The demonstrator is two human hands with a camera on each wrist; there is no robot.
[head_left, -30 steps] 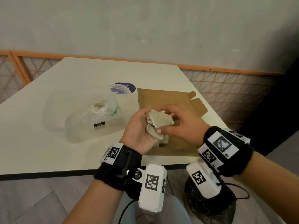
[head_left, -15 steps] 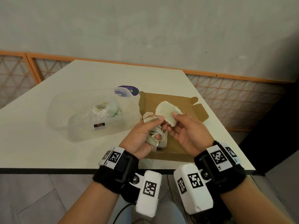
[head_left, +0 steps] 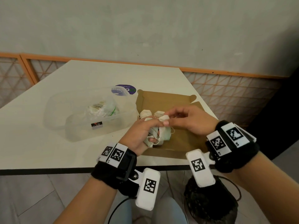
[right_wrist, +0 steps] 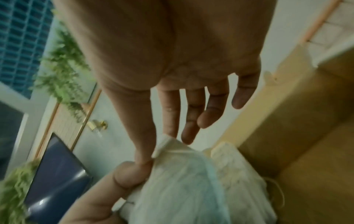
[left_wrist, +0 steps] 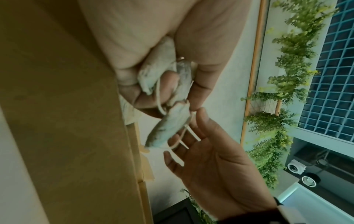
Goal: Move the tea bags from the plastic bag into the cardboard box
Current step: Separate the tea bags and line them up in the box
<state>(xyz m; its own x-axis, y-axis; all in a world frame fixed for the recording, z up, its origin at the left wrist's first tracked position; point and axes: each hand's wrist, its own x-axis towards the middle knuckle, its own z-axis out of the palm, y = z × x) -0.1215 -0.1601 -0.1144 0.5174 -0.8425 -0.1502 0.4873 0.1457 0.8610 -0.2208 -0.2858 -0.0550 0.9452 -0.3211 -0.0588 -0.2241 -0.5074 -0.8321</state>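
Note:
My left hand (head_left: 153,136) hovers over the open cardboard box (head_left: 182,143) and grips a bundle of pale tea bags (head_left: 163,133) with trailing strings. In the left wrist view its fingers curl round the tea bags (left_wrist: 159,75), and one tea bag (left_wrist: 168,128) hangs loose below. My right hand (head_left: 165,120) pinches the corner of that top tea bag (right_wrist: 162,145) between thumb and forefinger, with the other fingers spread. Two tea bags (head_left: 145,113) lie in the box's far left corner. The plastic bag (head_left: 100,109) with more tea bags sits to the left.
The plastic bag lies in a clear plastic tub (head_left: 77,126) on the white table (head_left: 40,143). A purple round label (head_left: 125,89) lies behind the tub. The box's flaps (head_left: 202,107) stand open on the right. The table's front edge runs just under my wrists.
My right hand had lifted one tea bag away from the bundle. That bag now lies in the box's far corner, and the hand is back at the bundle pinching another.

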